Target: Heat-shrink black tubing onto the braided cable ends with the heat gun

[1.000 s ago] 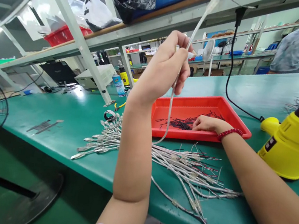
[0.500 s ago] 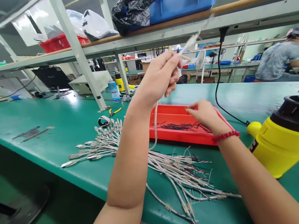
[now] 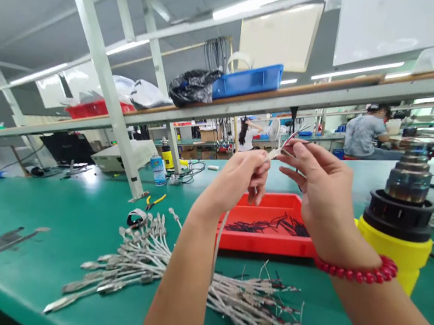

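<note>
My left hand (image 3: 249, 174) is closed around a white cable (image 3: 220, 241) near its stripped end, raised above the bench. Thin coloured wires (image 3: 289, 139) fan out from that end. Close against them, my right hand (image 3: 312, 178) has its thumb and forefinger pinched on what looks like a small black tube, mostly hidden by the fingers. Behind and below the hands, a red tray (image 3: 265, 243) holds many short thin black tubes (image 3: 250, 226). A bundle of white cables (image 3: 143, 255) with connectors lies under my left forearm, its stripped ends fanning out to the right.
A yellow heat gun (image 3: 394, 236) stands nozzle up beside my right wrist. Yellow-handled pliers (image 3: 155, 202), a roll of tape (image 3: 136, 218) and a blue spray can (image 3: 158, 170) are at the left. A shelf (image 3: 226, 109) crosses above; a person (image 3: 365, 133) sits further back.
My right hand has moved from over the red tray up to the cable's wire end. The left hand has lowered the cable end, and the view has tilted up.
</note>
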A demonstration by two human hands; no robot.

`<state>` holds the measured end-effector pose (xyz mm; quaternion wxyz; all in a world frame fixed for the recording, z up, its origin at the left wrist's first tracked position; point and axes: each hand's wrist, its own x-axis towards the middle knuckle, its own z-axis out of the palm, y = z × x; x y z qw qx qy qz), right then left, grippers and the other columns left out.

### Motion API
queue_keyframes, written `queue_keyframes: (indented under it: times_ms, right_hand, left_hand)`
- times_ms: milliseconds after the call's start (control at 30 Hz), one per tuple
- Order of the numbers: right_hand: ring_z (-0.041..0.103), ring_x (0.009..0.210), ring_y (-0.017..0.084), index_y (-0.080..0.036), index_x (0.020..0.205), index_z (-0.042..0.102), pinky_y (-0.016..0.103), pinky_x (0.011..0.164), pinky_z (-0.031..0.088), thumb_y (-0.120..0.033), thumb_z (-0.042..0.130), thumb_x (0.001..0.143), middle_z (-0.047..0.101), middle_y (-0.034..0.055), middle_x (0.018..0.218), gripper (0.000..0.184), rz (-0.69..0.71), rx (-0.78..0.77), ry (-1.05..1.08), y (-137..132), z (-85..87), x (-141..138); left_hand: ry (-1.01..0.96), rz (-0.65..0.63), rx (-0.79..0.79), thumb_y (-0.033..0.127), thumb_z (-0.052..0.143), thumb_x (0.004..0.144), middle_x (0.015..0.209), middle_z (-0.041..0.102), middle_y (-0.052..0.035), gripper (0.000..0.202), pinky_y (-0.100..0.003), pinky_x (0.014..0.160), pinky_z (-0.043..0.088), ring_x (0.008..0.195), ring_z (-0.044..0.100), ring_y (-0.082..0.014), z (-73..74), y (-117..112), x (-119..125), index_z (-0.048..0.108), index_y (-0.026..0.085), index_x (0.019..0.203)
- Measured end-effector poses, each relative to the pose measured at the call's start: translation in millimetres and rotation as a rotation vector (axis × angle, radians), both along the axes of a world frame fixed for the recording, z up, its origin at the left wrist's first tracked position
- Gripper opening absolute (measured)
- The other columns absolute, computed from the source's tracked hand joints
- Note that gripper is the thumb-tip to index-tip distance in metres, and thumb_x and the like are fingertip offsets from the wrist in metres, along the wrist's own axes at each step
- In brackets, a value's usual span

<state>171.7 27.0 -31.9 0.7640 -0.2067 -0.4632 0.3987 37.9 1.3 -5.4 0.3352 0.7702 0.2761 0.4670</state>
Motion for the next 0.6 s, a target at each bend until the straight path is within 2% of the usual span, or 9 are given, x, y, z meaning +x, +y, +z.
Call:
queue_keyframes:
  times_ms: [100,200,300,400,467,533,600]
  right_hand:
    - [0.072,0.081,0.014,-0.020,0.085,0.068,0.023,0.067,0.059,-0.031,0.072,0.074,0.074,0.0030,0.093,0.016,0.143,-0.039,0.085,-2,0.7,0]
    - [0.073,0.080,0.014,-0.020,0.086,0.066,0.022,0.066,0.059,-0.032,0.074,0.073,0.074,0.0019,0.091,0.019,0.257,-0.038,0.153,-7,1.6,1]
    - [0.073,0.082,0.014,-0.021,0.086,0.063,0.021,0.067,0.059,-0.031,0.071,0.077,0.074,0.0008,0.091,0.015,0.221,-0.012,0.187,-10,3.2,2]
    - [0.073,0.089,0.016,-0.021,0.086,0.060,0.021,0.066,0.059,-0.031,0.066,0.081,0.074,0.0020,0.096,0.013,0.147,-0.020,0.183,-12,4.4,4]
    - [0.073,0.093,0.016,-0.022,0.086,0.058,0.022,0.067,0.060,-0.031,0.064,0.082,0.074,0.0028,0.099,0.012,0.130,-0.033,0.171,-12,4.6,4]
    - [0.073,0.094,0.016,-0.022,0.086,0.057,0.022,0.068,0.060,-0.032,0.063,0.082,0.073,0.0033,0.099,0.012,0.128,-0.035,0.151,-13,4.1,3]
    - [0.073,0.093,0.017,-0.022,0.087,0.057,0.023,0.069,0.060,-0.032,0.062,0.083,0.073,0.0031,0.098,0.012,0.123,-0.020,0.121,-15,3.4,2]
  left_hand:
    - [-0.016,-0.033,0.034,0.045,0.044,0.095,0.053,0.029,0.0077,0.038,-0.019,0.038,0.037,0.038,0.042,-0.0054,-0.2,1,-2,0.043,0.020,0.067]
    - [-0.014,-0.137,0.013,0.047,0.047,0.094,0.051,0.032,0.0079,0.036,-0.018,0.036,0.038,0.036,0.040,-0.0053,-0.2,1,-5,0.050,0.019,0.073]
    - [-0.064,-0.174,0.041,0.041,0.047,0.095,0.047,0.039,0.0088,0.022,-0.018,0.036,0.040,0.034,0.044,-0.0071,0.7,-2,-9,0.054,0.021,0.089]
    - [-0.031,-0.158,0.021,0.034,0.043,0.096,0.048,0.050,0.0088,0.015,-0.021,0.041,0.045,0.036,0.052,-0.0105,1.6,-4,-12,0.046,0.025,0.107]
    - [-0.009,-0.161,-0.008,0.029,0.039,0.094,0.051,0.051,0.0078,0.010,-0.022,0.047,0.046,0.044,0.058,-0.0120,1.3,-4,-11,0.041,0.024,0.102]
    - [-0.031,-0.163,-0.020,0.027,0.036,0.089,0.053,0.046,0.0078,0.005,-0.023,0.050,0.045,0.047,0.060,-0.0121,0.3,-2,-8,0.037,0.023,0.091]
    - [-0.094,-0.117,0.020,0.034,0.037,0.090,0.052,0.037,0.0084,0.015,-0.023,0.046,0.042,0.042,0.054,-0.0102,-1.2,2,-1,0.035,0.023,0.080]
